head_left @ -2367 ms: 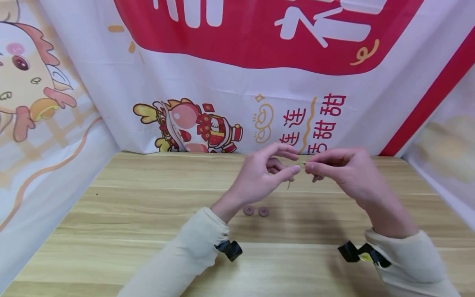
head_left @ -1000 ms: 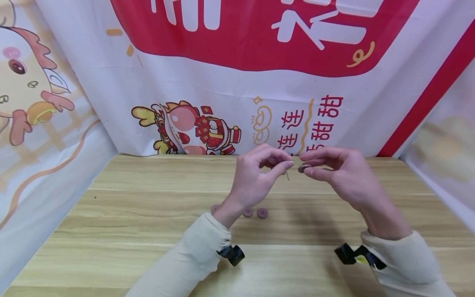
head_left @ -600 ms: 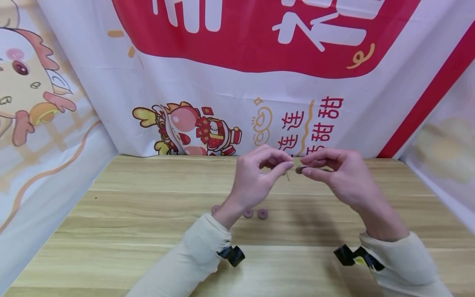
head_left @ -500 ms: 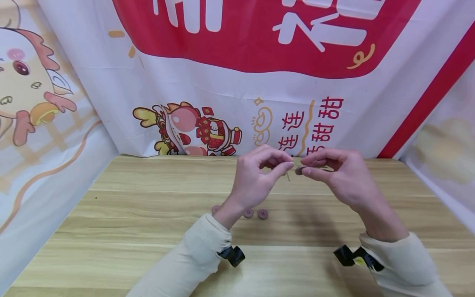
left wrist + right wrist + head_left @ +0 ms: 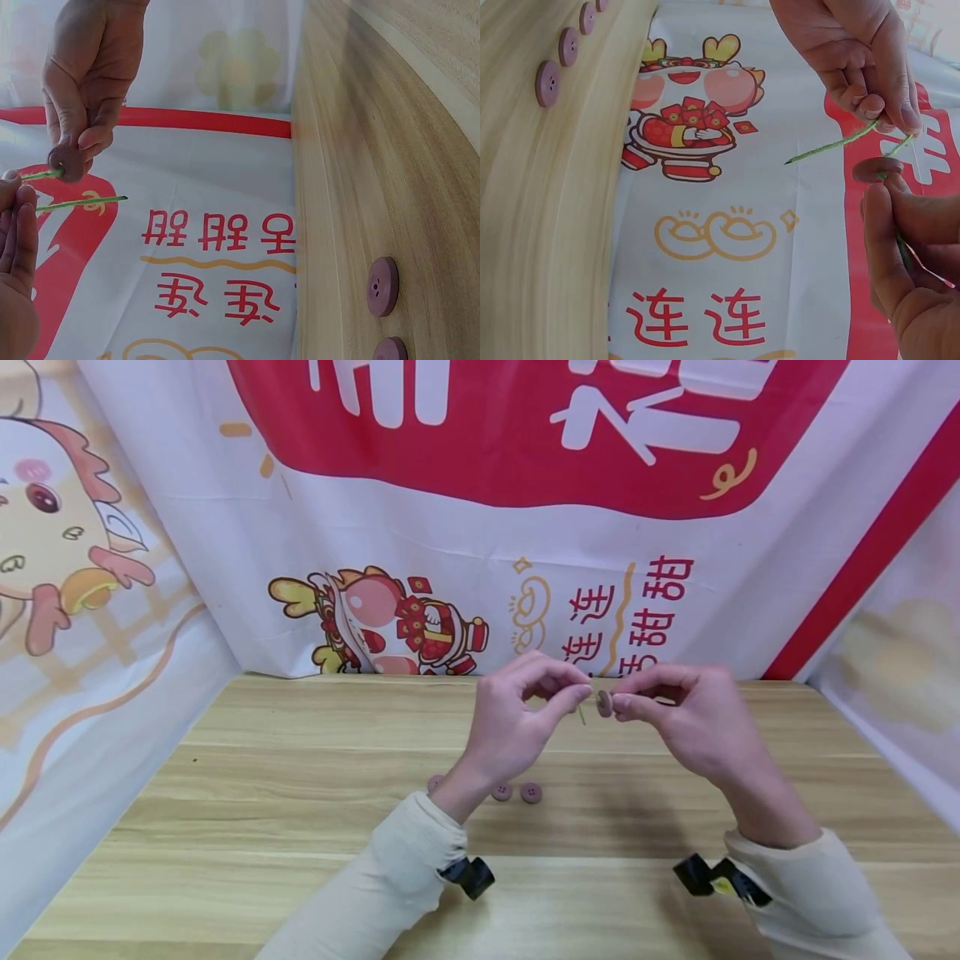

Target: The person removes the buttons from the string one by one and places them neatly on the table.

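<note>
My left hand [image 5: 517, 714] pinches a green string [image 5: 831, 148] between thumb and index finger, above the table. One dark-tipped end of the string sticks out past those fingertips. Another stretch runs from them to a mauve-brown button [image 5: 604, 703], passing through a hole in it, as the left wrist view shows. Thumb and fingers of my right hand [image 5: 701, 718] pinch this button by its edge, its face turned toward the left hand. Beyond the button, more green string [image 5: 904, 253] runs along the right fingers, partly hidden by them.
Several matching buttons lie in a row on the wooden table [image 5: 300, 827], below the hands; one button [image 5: 531, 792] is nearest the right hand, and another [image 5: 434, 783] is partly covered by the left wrist. A printed cloth [image 5: 450, 535] hangs behind the table.
Earlier, the left fingers were spread and no button showed in the right hand; then they closed on the string. Since half a second ago, the right hand's button has tipped from flat to upright.
</note>
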Motion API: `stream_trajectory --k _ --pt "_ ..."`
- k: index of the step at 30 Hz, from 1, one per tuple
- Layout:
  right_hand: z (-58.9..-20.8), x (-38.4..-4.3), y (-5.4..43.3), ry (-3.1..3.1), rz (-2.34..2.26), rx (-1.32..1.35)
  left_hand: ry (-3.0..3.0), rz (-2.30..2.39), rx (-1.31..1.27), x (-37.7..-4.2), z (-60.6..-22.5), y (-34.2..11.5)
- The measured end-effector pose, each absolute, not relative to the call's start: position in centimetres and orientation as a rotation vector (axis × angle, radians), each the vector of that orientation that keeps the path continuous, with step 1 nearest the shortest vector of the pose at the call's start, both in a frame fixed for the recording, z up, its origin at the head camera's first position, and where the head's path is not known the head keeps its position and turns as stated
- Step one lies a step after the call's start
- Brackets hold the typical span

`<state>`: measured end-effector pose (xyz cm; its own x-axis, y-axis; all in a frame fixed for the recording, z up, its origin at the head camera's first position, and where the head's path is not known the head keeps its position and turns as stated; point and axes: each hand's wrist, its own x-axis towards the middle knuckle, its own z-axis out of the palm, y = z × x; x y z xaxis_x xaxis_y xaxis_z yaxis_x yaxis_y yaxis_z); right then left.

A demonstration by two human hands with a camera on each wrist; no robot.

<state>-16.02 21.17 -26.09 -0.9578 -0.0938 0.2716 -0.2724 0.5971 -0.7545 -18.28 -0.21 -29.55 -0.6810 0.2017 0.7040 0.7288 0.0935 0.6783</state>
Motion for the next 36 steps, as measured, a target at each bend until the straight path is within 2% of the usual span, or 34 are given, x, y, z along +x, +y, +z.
stream_trajectory --k 15,21,29,36 --pt "-26.05 -15.95 20.94 -2.561 1.485 0.455 -2.049 -1.742 -0.949 -18.52 -29.57 -0.25" --pt "-25.88 -15.79 21.07 -2.508 1.604 0.431 -2.129 -1.795 -0.942 -18.44 -29.46 -0.37" --pt "-25.72 -15.57 20.93 -2.589 1.453 0.340 -2.152 -1.759 -0.917 -18.34 -29.22 -0.54" --pt "-25.75 -15.44 20.85 -2.636 1.332 0.413 -2.092 -1.683 -0.890 -18.30 -29.18 -0.55"
